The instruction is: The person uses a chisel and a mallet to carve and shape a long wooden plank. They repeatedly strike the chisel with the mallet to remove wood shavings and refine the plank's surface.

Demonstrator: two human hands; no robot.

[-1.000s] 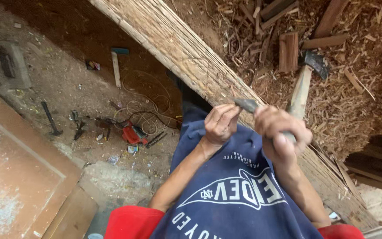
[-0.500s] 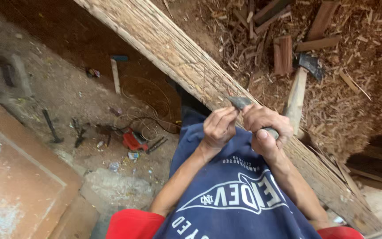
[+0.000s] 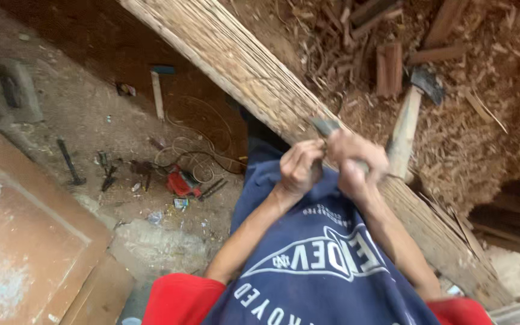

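Both hands are closed — the left hand (image 3: 299,168) bunching the navy blue cloth (image 3: 308,259), the right hand (image 3: 356,162) gripping a dark tool (image 3: 326,126) against the long wooden plank (image 3: 242,66) — with an axe (image 3: 413,102) lying just beside on the wood chips (image 3: 482,120).

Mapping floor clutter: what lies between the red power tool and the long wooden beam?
Head view: loops of thin cable on dirt floor, between red power tool and long wooden beam.
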